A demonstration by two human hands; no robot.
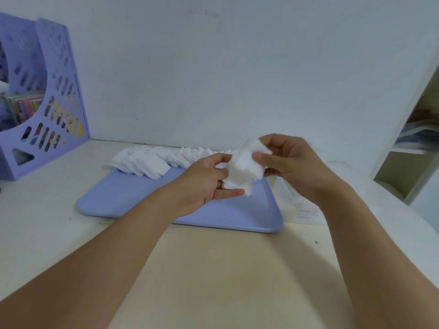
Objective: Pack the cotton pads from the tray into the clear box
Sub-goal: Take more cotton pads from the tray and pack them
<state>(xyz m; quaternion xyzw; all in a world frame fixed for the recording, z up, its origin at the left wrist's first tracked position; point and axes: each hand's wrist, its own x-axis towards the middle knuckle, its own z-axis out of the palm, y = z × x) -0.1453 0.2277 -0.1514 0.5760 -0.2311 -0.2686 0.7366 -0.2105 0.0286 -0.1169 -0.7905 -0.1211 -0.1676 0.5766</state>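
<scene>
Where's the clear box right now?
In the head view, the clear box sits on the table right of the blue tray, partly hidden behind the right hand.

cotton pads: plain white, no print
tray: flat pale blue
file rack: lilac, cut-out slots showing mixed colours behind
desk: cream near, whiter toward wall
wall: pale bluish white
paper slip: white, faint grey print

A stack of cotton pads was held between the left hand and right hand, above the tray. Behind and left of the grip, loose pads lay along the tray's far edge. The file rack stood far left; the clear box sat just below and right of the grip.
</scene>
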